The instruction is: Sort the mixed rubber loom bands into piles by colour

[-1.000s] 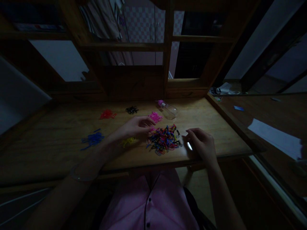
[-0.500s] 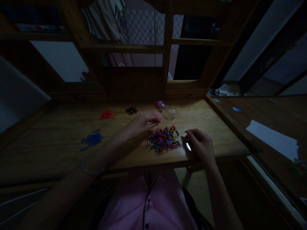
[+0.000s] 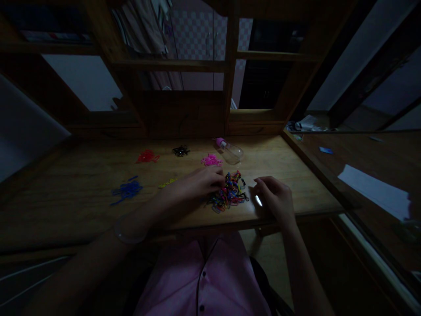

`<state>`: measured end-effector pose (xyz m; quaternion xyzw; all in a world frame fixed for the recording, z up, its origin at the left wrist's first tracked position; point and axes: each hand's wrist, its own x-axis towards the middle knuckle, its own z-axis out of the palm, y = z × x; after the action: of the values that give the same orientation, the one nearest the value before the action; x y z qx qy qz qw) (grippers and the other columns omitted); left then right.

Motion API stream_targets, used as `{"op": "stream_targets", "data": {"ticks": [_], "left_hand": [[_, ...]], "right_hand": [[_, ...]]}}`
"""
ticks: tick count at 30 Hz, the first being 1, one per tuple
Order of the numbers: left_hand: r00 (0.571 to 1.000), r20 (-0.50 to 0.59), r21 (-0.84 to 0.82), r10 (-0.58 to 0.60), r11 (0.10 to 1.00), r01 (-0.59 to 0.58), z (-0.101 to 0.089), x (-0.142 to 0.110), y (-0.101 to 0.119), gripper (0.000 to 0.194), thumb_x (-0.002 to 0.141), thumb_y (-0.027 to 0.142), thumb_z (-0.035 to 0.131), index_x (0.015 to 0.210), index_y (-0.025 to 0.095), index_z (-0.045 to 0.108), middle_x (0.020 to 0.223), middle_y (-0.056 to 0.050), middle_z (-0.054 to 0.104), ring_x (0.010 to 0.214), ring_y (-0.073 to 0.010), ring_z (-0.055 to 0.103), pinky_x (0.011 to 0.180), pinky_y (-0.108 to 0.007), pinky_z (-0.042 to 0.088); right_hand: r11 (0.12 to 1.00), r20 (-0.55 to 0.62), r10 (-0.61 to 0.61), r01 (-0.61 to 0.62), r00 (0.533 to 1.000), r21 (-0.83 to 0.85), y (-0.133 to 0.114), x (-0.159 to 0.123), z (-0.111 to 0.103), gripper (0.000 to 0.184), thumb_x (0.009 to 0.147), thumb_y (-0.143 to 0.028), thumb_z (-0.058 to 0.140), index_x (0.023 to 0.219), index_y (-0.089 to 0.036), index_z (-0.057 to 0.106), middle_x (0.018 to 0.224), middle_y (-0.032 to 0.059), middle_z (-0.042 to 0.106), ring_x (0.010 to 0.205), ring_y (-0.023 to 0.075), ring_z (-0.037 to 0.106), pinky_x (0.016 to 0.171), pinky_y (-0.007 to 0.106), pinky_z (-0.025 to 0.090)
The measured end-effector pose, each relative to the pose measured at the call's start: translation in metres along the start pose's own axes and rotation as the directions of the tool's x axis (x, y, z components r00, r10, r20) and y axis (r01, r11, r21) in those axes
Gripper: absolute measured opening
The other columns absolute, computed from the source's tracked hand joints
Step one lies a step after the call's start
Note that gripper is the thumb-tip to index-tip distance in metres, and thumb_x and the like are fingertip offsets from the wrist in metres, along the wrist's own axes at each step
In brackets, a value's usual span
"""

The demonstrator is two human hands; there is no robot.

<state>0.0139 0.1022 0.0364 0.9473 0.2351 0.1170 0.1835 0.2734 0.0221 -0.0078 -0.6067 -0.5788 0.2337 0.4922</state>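
Observation:
A mixed heap of small coloured rubber bands (image 3: 230, 193) lies on the wooden desk (image 3: 98, 210) in front of me. My left hand (image 3: 197, 184) rests on the heap's left side, fingers curled into the bands; whether it grips any I cannot see. My right hand (image 3: 274, 197) sits just right of the heap with its fingers loosely curled and nothing visible in them. Sorted little piles lie around: pink (image 3: 211, 160), black (image 3: 180, 151), red (image 3: 147, 156), blue (image 3: 126, 191) and yellow (image 3: 167, 183).
A clear bottle with a pink cap (image 3: 230, 151) lies on its side behind the heap. Wooden shelving (image 3: 184, 66) rises at the back of the desk. A lower surface at right holds a white paper (image 3: 375, 191). The scene is dim.
My left hand had reached up to the pink pile half a second ago and has come back down onto the mixed heap. The right hand has stayed in place.

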Motion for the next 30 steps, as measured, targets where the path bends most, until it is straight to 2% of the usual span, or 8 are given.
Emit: {"op": "stream_targets", "data": {"ticks": [4, 11, 19, 24, 27, 30], "left_hand": [[0.999, -0.020, -0.051, 0.026, 0.998, -0.027, -0.004, -0.002, -0.005, 0.014, 0.092, 0.026, 0.059, 0.091, 0.019, 0.071, 0.097, -0.006, 0.060, 0.086, -0.0164, 0.056, 0.073, -0.027, 0.043], [0.997, -0.056, -0.088, 0.051, 0.995, -0.056, -0.009, -0.005, -0.018, 0.015, 0.090, 0.033, 0.063, 0.088, 0.020, 0.070, 0.099, -0.005, 0.061, 0.093, -0.0174, 0.056, 0.082, -0.029, 0.043], [1.000, -0.007, -0.145, 0.020, 0.989, -0.021, -0.012, -0.008, -0.015, 0.013, 0.090, 0.031, 0.061, 0.087, 0.019, 0.064, 0.092, -0.003, 0.062, 0.086, -0.0161, 0.056, 0.077, -0.028, 0.043], [1.000, 0.009, -0.158, -0.007, 0.987, 0.009, -0.018, -0.012, -0.014, 0.014, 0.086, 0.031, 0.068, 0.085, 0.018, 0.066, 0.090, -0.003, 0.064, 0.086, -0.0163, 0.059, 0.077, -0.028, 0.043], [1.000, -0.014, -0.157, -0.020, 0.987, 0.017, -0.021, -0.011, -0.013, 0.016, 0.086, 0.034, 0.068, 0.089, 0.018, 0.067, 0.094, -0.004, 0.065, 0.091, -0.0174, 0.060, 0.080, -0.028, 0.043], [0.997, -0.068, -0.152, -0.031, 0.988, 0.021, -0.018, -0.008, -0.012, 0.015, 0.092, 0.033, 0.061, 0.094, 0.020, 0.068, 0.097, -0.004, 0.065, 0.093, -0.0174, 0.059, 0.082, -0.029, 0.043]], "right_hand": [[1.000, 0.011, 0.007, -0.007, 1.000, 0.013, -0.002, 0.000, 0.000, 0.027, 0.089, -0.044, 0.060, 0.089, -0.020, 0.071, 0.073, 0.0033, 0.072, 0.069, 0.0193, 0.068, 0.065, 0.029, 0.050], [1.000, 0.009, 0.002, -0.002, 1.000, -0.023, -0.003, 0.001, -0.002, 0.027, 0.090, -0.043, 0.060, 0.089, -0.020, 0.072, 0.074, 0.0028, 0.072, 0.071, 0.0193, 0.069, 0.066, 0.028, 0.050], [1.000, 0.008, -0.002, 0.002, 1.000, -0.013, -0.002, 0.000, -0.001, 0.026, 0.090, -0.043, 0.059, 0.090, -0.020, 0.071, 0.074, 0.0027, 0.071, 0.070, 0.0191, 0.069, 0.067, 0.029, 0.050], [1.000, 0.008, -0.002, 0.002, 1.000, 0.005, -0.002, -0.001, -0.001, 0.027, 0.090, -0.044, 0.059, 0.089, -0.020, 0.071, 0.075, 0.0031, 0.071, 0.070, 0.0194, 0.069, 0.066, 0.029, 0.051], [1.000, 0.007, 0.010, -0.010, 1.000, 0.010, -0.001, -0.001, 0.000, 0.028, 0.090, -0.045, 0.059, 0.090, -0.020, 0.072, 0.075, 0.0038, 0.072, 0.070, 0.0198, 0.069, 0.067, 0.030, 0.052], [1.000, 0.000, 0.019, -0.019, 1.000, 0.009, -0.001, -0.001, 0.001, 0.030, 0.089, -0.046, 0.059, 0.091, -0.020, 0.072, 0.075, 0.0041, 0.072, 0.070, 0.0197, 0.069, 0.066, 0.030, 0.052]]}}
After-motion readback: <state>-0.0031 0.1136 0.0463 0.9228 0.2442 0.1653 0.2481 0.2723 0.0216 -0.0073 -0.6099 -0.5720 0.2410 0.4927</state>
